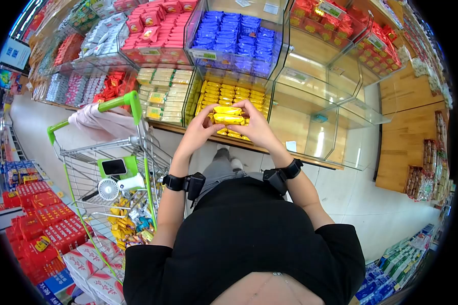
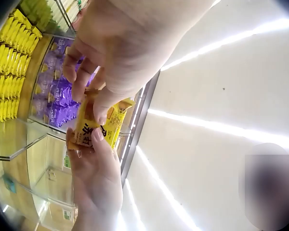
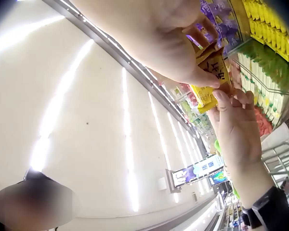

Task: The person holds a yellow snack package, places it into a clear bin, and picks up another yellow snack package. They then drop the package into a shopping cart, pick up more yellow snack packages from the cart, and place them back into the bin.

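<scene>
Yellow wrapped packets (image 1: 228, 119) are held between both hands, above a bin of similar yellow packets (image 1: 234, 94). The left hand (image 1: 201, 131) pinches their left end, thumb in front and fingers curled behind. At the other end, the right hand (image 1: 259, 129) grips with thumb and fingers. In the left wrist view, dark characters show on a yellow packet (image 2: 98, 120), between the left hand (image 2: 113, 53) and the right hand (image 2: 96, 180). The right wrist view shows a packet (image 3: 213, 72) with the right hand (image 3: 168, 43) and left hand (image 3: 238, 130) on it.
A shopping cart (image 1: 76, 152) stands at the left, holding a small fan (image 1: 108, 189), a phone (image 1: 114, 166) and loose packets. Glass-walled bins of blue packets (image 1: 229, 35), pink packets (image 1: 158, 25) and pale packets (image 1: 165, 96) surround the yellow ones. Red boxes (image 1: 51, 218) are stacked at lower left.
</scene>
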Demonstrator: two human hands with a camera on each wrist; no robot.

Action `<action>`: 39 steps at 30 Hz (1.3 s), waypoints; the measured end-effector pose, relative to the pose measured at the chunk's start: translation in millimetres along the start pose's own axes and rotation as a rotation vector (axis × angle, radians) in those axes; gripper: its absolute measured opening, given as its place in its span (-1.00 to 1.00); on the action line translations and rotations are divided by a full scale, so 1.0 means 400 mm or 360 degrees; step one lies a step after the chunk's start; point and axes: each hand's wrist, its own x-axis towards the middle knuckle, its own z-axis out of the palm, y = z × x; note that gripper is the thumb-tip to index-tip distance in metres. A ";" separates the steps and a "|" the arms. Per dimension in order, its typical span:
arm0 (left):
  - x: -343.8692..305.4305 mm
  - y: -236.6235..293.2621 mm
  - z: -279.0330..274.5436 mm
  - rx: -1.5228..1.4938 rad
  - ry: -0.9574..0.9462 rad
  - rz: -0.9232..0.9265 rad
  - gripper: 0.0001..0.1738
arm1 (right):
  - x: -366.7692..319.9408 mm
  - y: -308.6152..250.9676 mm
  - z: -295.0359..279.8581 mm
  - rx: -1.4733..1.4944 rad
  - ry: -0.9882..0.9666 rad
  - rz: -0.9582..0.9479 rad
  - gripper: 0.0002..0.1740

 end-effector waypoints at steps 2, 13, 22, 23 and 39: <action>0.040 0.019 -0.011 -0.0001 0.0067 0.0034 -0.49 | 0.047 0.014 -0.003 -0.0185 0.0166 -0.0069 -0.54; 0.271 -0.208 -0.059 0.0289 0.0556 0.0016 -0.43 | 0.260 0.220 0.006 -0.0497 0.0446 0.0112 -0.54; 0.323 -0.243 -0.038 -0.0401 0.0356 -0.0910 -0.55 | 0.355 0.338 0.037 -0.0863 0.0448 0.0272 -0.56; 0.330 -0.249 -0.038 -0.0510 0.0341 -0.0932 -0.56 | 0.363 0.350 0.042 -0.0864 0.0439 0.0273 -0.56; 0.379 -0.363 -0.068 -0.0883 0.0816 -0.1023 -0.52 | 0.389 0.392 0.089 -0.1208 0.0020 0.0270 -0.50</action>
